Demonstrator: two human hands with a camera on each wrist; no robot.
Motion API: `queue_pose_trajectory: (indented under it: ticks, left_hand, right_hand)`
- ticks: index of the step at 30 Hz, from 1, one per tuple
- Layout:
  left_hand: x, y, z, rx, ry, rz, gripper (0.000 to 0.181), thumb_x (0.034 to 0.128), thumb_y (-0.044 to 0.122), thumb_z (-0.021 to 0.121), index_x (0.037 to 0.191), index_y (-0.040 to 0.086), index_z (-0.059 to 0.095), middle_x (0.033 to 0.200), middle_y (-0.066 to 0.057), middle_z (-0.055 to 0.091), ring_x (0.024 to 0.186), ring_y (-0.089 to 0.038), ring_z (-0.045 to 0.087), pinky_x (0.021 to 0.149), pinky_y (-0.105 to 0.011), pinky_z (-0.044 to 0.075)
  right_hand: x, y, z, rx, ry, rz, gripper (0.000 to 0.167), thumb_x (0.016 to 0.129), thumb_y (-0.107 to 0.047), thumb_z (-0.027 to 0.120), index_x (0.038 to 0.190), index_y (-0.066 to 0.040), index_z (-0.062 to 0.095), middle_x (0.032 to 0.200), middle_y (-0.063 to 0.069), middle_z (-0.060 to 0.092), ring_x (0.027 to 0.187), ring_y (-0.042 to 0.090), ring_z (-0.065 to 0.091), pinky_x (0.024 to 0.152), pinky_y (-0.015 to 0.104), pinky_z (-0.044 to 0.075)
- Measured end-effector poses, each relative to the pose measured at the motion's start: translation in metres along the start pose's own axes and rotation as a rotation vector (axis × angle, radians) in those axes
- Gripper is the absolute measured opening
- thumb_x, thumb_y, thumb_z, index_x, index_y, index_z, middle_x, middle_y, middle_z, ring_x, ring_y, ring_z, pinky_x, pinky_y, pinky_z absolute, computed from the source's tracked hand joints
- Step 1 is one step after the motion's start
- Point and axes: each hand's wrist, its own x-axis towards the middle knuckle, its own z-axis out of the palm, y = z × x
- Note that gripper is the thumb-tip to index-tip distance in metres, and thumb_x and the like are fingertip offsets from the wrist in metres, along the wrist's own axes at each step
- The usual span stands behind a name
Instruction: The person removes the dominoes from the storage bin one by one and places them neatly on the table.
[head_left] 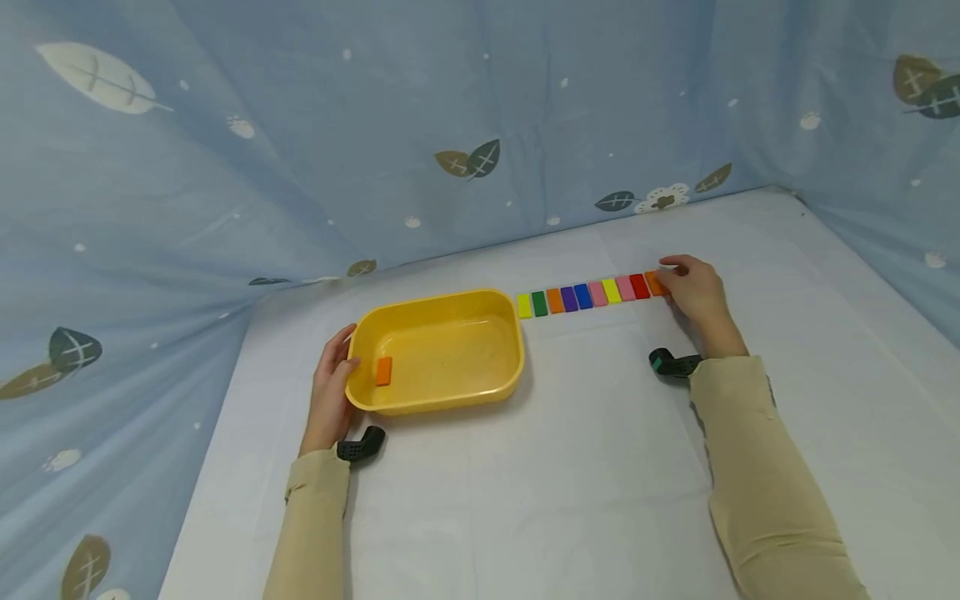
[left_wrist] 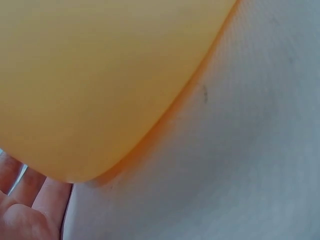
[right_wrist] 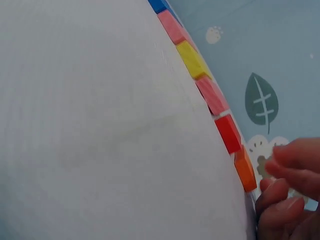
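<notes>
On the white tabletop sits a yellow plastic basin (head_left: 431, 407) with one orange block (head_left: 383, 372) lying inside at its left end. My left hand (head_left: 328, 402) holds the basin's left side, thumb at the rim and fingers along the outer wall. A row of coloured blocks (head_left: 583, 296) runs from the basin's right end toward my right hand (head_left: 696, 293). That hand is beside the last orange block (right_wrist: 245, 170), fingers loosely bent. In the right wrist view its fingertips (right_wrist: 280, 167) appear just apart from this block, next to the red block (right_wrist: 228, 133).
Blue leaf-patterned cloth (head_left: 360, 125) rises behind the table and at both sides, close behind the row. White cloth (head_left: 547, 467) covers the table in front. A dark wrist camera (head_left: 362, 446) sits at the left cuff, another wrist camera (head_left: 672, 364) at the right.
</notes>
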Motion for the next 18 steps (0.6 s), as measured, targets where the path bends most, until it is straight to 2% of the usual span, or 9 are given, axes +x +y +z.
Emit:
queue_pose_trajectory:
  ticks: [4,6,10,12,14,18]
  left_hand:
    - [0.001,0.0,0.0,-0.003,-0.013,0.014,0.047,0.0907,0.009,0.037,0.135,0.026,0.036,0.138,0.0,0.034,0.122,-0.021,0.036,0.089,-0.022,0.041]
    - [0.002,0.0,0.0,-0.001,-0.02,0.026,0.047,0.0909,0.009,0.038,0.134,0.026,0.037,0.137,0.0,0.034,0.122,-0.02,0.036,0.089,-0.021,0.041]
    - [0.003,0.001,0.0,-0.005,-0.021,0.046,0.046,0.0909,0.01,0.039,0.134,0.026,0.038,0.137,0.001,0.034,0.122,-0.019,0.036,0.09,-0.022,0.04]
    - [0.002,0.001,0.0,-0.003,-0.015,0.04,0.046,0.0905,0.01,0.039,0.133,0.027,0.038,0.137,0.002,0.034,0.122,-0.018,0.036,0.091,-0.022,0.04]
    - [0.001,0.001,0.0,-0.011,-0.009,0.035,0.046,0.0904,0.01,0.039,0.133,0.027,0.039,0.137,0.002,0.035,0.122,-0.018,0.037,0.092,-0.024,0.04]
    - [-0.001,0.0,-0.001,-0.012,-0.004,0.017,0.046,0.0904,0.009,0.038,0.133,0.027,0.038,0.137,0.002,0.035,0.121,-0.019,0.037,0.093,-0.026,0.039]
  right_hand:
    - [0.001,-0.001,-0.005,0.089,0.022,-0.019,0.048,0.09,-0.039,0.041,0.129,-0.011,0.047,0.111,0.013,0.043,0.073,0.023,0.049,0.052,0.019,0.042]
    - [0.01,0.003,-0.001,0.113,0.054,-0.045,0.047,0.089,-0.042,0.042,0.128,-0.016,0.049,0.111,0.011,0.044,0.074,0.023,0.05,0.05,0.017,0.042]
    - [0.039,0.014,0.021,0.113,0.111,-0.146,0.044,0.085,-0.054,0.04,0.124,-0.035,0.05,0.11,0.002,0.047,0.077,0.019,0.051,0.051,0.017,0.043]
    - [0.041,0.005,0.033,0.104,0.107,-0.214,0.042,0.084,-0.056,0.041,0.121,-0.04,0.05,0.108,-0.001,0.05,0.078,0.017,0.052,0.051,0.02,0.043]
    - [0.028,-0.016,0.039,0.109,0.068,-0.279,0.041,0.084,-0.055,0.042,0.121,-0.039,0.051,0.106,-0.001,0.052,0.078,0.017,0.053,0.049,0.03,0.045]
    - [-0.028,-0.08,0.043,0.121,-0.066,-0.393,0.039,0.089,-0.042,0.046,0.123,-0.025,0.052,0.107,0.006,0.053,0.084,0.025,0.055,0.058,0.038,0.049]
